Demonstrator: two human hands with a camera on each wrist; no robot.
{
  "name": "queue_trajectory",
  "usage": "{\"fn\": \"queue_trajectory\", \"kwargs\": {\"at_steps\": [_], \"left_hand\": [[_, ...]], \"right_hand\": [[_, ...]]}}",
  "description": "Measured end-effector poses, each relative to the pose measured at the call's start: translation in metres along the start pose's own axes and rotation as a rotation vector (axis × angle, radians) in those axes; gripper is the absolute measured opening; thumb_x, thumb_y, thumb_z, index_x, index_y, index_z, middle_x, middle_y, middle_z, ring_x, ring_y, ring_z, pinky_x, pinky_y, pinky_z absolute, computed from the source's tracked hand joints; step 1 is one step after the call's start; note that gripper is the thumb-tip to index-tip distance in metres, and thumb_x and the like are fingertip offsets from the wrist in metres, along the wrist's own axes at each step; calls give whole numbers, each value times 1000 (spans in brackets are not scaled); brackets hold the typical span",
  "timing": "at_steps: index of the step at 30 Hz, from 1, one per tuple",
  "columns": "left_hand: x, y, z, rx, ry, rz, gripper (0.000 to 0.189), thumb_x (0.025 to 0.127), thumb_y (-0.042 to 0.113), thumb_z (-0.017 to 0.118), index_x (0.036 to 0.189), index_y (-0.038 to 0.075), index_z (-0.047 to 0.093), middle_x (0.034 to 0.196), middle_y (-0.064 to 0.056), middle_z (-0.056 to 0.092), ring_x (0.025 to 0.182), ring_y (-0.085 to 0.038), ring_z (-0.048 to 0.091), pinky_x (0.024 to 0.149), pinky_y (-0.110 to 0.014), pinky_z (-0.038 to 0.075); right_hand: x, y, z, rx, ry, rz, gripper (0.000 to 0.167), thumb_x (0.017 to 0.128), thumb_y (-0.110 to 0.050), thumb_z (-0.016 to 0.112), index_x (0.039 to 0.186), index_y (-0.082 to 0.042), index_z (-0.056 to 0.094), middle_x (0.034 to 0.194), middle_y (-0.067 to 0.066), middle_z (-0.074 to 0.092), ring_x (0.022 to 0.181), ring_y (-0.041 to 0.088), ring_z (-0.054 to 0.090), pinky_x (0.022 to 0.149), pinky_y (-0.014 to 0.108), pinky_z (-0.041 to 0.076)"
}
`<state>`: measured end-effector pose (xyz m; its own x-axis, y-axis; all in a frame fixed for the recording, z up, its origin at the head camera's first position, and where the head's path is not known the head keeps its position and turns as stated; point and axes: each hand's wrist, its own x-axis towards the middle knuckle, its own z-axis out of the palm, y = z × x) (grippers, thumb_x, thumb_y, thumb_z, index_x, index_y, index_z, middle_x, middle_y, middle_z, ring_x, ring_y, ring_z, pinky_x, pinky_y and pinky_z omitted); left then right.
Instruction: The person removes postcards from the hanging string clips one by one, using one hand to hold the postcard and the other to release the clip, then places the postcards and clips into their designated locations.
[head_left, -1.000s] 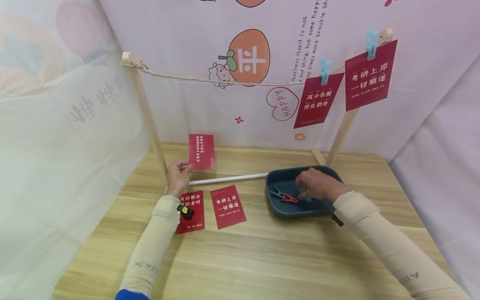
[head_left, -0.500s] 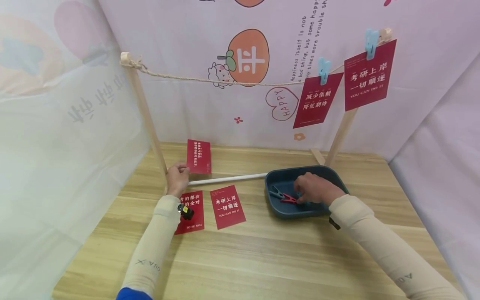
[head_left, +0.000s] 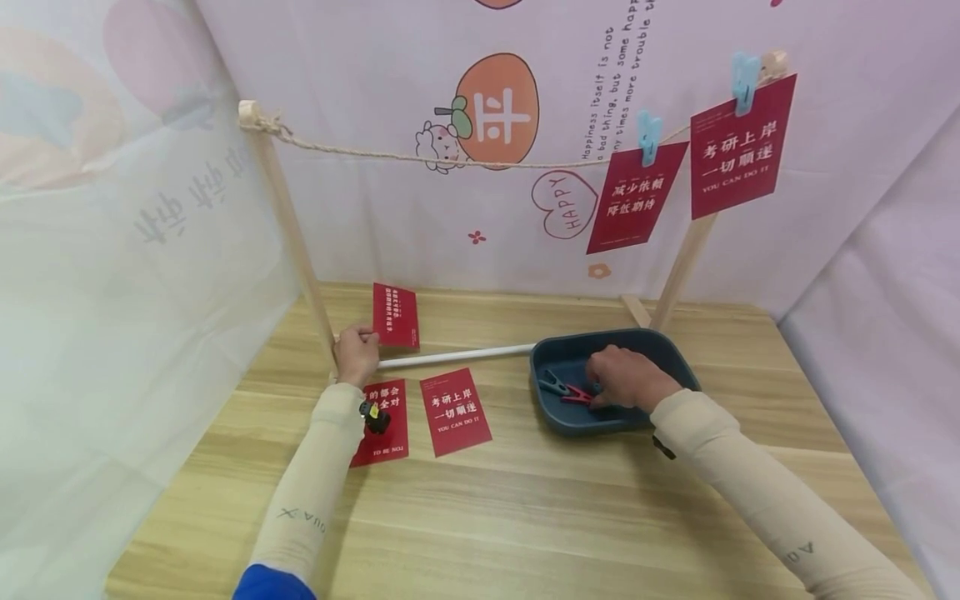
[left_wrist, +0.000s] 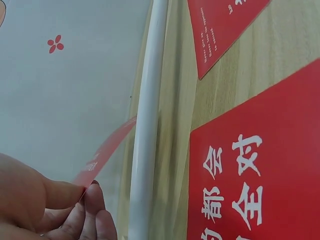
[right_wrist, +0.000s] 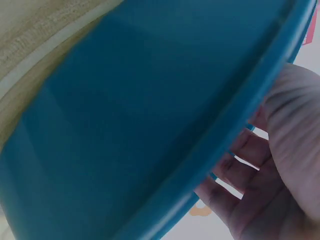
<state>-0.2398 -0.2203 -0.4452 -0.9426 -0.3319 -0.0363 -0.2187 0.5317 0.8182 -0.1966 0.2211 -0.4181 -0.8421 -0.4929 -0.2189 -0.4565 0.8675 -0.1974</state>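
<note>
My left hand pinches the edge of a red card between thumb and fingers, near the left post's foot. In the left wrist view the pinched card appears edge-on and bent, partly hidden behind a white rod. My right hand reaches down into a dark blue tray. Just beside its fingers lie a teal clothespin and a pink clothespin. The tray's rim hides the fingertips of the right hand in the right wrist view, so whether they grip anything cannot be seen.
A string runs between two wooden posts. Two red cards hang at its right side from light blue clothespins. Two more lie on the table: one card in full view, another card partly under the left wrist. The white rod lies behind them.
My left hand has lowered the far end of the pinched card and tilted it back towards the table. My right hand has shifted slightly left and deeper inside the tray.
</note>
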Motion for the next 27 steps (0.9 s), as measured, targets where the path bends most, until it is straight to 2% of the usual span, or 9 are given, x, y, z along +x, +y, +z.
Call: {"fn": "queue_trajectory", "kwargs": {"at_steps": [6,10,13,14,18,21,22,27], "left_hand": [[1,-2,-1,-14,-15,-10,35,111,13,51,138,-5,62,126,-26,70,109,-35,70,89,-40,60],[2,0,-2,-21,-29,-11,38,111,15,51,142,-5,59,131,-27,67,115,-37,68,96,-46,60],[3,1,-2,18,-21,-4,42,111,18,54,146,-6,54,133,-27,65,117,-38,66,102,-49,58],[3,1,-2,42,-22,4,43,110,19,55,144,-7,54,129,-28,65,113,-38,66,99,-50,58],[2,1,-1,139,-17,34,55,110,24,56,150,-11,44,138,-34,59,123,-45,62,108,-55,54],[0,1,0,146,-22,38,62,109,27,56,155,-11,38,150,-34,52,134,-48,56,116,-57,49],[0,1,0,143,-27,38,62,109,27,56,155,-10,37,151,-34,51,134,-47,56,116,-57,49],[-3,4,-1,121,-38,49,58,109,30,56,154,-5,44,148,-27,58,135,-43,58,117,-54,49]], "right_hand": [[1,0,1,-23,8,16,36,81,-36,93,100,-9,78,91,3,73,74,15,62,69,37,60],[1,-1,-2,-12,23,11,38,83,-37,91,104,-9,78,95,5,75,76,16,64,72,39,62],[1,-2,-5,16,39,1,40,84,-35,90,109,-7,78,99,9,78,80,17,66,77,43,64],[1,-3,-6,23,42,1,41,85,-35,90,111,-6,78,101,9,78,81,17,67,80,45,65],[-1,-5,-9,60,48,9,47,86,-33,89,120,-2,77,108,11,79,86,17,69,88,48,65],[-2,-6,-11,73,53,10,48,88,-32,88,123,0,75,109,12,79,84,16,68,89,48,65],[-2,-7,-12,77,58,6,48,89,-31,87,123,0,75,109,13,79,84,17,68,89,48,65],[-6,-10,-21,79,98,2,50,93,-32,82,128,2,72,120,20,77,102,28,74,99,54,61]]}}
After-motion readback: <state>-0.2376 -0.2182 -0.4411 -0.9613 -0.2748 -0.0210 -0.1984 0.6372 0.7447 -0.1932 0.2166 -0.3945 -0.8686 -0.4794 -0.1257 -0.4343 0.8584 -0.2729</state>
